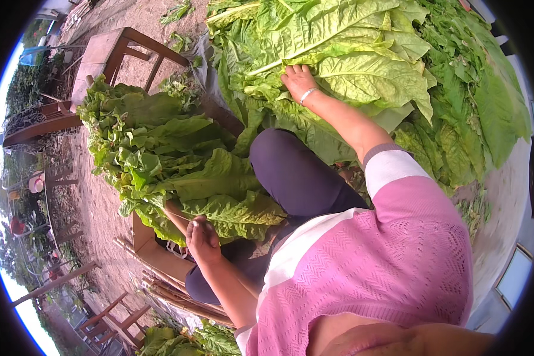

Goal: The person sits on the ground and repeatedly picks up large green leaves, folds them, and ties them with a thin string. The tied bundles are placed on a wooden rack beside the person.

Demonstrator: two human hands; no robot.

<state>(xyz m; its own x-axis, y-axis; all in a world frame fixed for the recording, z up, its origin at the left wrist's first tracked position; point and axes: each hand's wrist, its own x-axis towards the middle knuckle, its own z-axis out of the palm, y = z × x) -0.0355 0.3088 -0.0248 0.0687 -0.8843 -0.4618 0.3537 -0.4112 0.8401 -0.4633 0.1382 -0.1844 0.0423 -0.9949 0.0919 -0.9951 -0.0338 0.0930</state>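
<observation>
My left hand (203, 240) is closed at the near end of a wooden stick (176, 215), with a thin thread (182, 216) pinched in its fingers. Large green leaves, apparently tobacco, hang in a dense row (178, 142) along the stick and cover most of it. My right hand (299, 82) reaches forward onto a heap of broad yellow-green leaves (356, 80). Its fingertips touch a leaf by a thick pale midrib, under a curled leaf edge; whether they grip it cannot be made out. A bracelet circles that wrist.
A wooden stool or chair lying on its side (100, 58) stands beyond the row, by the stick's far end. Darker green leaves (476, 98) are heaped at the right. Several thin poles (173, 285) and a wooden chair (115, 318) are at lower left. My knee (289, 164) sits between row and heap.
</observation>
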